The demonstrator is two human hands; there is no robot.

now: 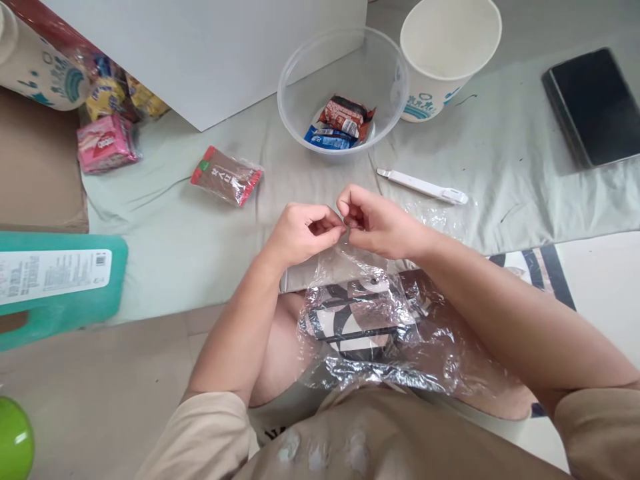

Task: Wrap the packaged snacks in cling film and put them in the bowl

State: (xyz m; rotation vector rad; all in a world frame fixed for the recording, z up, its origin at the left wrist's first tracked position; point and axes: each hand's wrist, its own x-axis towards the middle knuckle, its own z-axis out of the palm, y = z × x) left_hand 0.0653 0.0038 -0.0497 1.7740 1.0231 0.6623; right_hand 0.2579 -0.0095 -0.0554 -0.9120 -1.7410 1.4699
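Observation:
My left hand [303,232] and my right hand [383,223] meet fingertip to fingertip, both closed in a pinch. Between them they grip the top edge of a clear plastic bag [360,310]; its crinkled film hangs down over my lap. The exact spot under the fingertips is hidden. Beyond my left hand lies a wrapped brown snack [227,176] with red ends. A white utility knife [423,185] lies past my right hand, and a scrap of clear film [440,217] is near my right wrist.
A clear plastic bowl [290,110] holds several wrapped snacks, beside a paper cup [425,83]. A black phone-like device [597,107] lies at right. Leftward are a pink packet [107,145], a teal jug [117,267], a cardboard box [43,163] and a white panel [215,60].

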